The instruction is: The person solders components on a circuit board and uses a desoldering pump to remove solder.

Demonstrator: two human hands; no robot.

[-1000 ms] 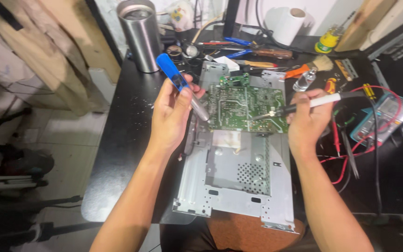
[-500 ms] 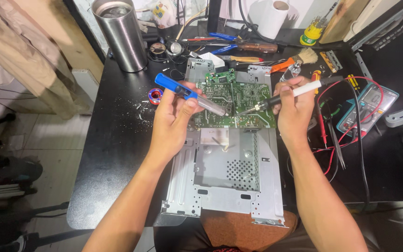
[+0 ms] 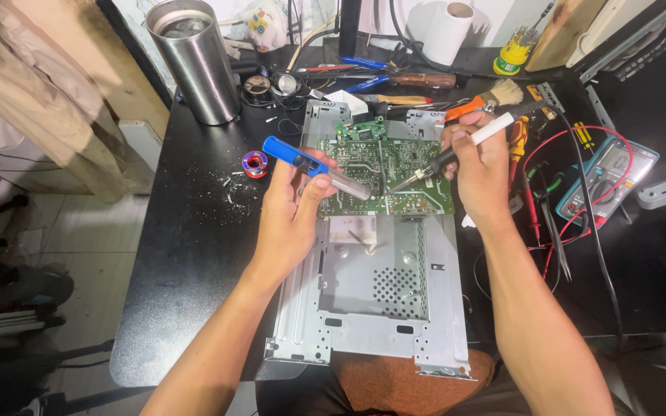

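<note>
Both tools brought down onto the green circuit board [image 3: 383,173] at frame centre.
Since a second ago, the desoldering pump [image 3: 314,167] — clasped in the left hand [image 3: 290,219] — is lowered flatter; the soldering iron [image 3: 456,150] is pinched by the right hand [image 3: 479,173].

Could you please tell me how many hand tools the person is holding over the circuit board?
2: a blue desoldering pump in the left hand, and a soldering iron in the right hand, both over the board.

**Clearance around the board**

Open black table [image 3: 186,262] left of the metal chassis [image 3: 371,308]; only a solder spool [image 3: 254,163] and scattered flecks there; steel cylinder [image 3: 194,62] blocks far left corner; far edge crowded with pliers [image 3: 395,77], brush [image 3: 487,98]; right side barred by red and black leads [image 3: 549,192] and multimeter [image 3: 607,179]; chassis near half unobstructed.
</note>
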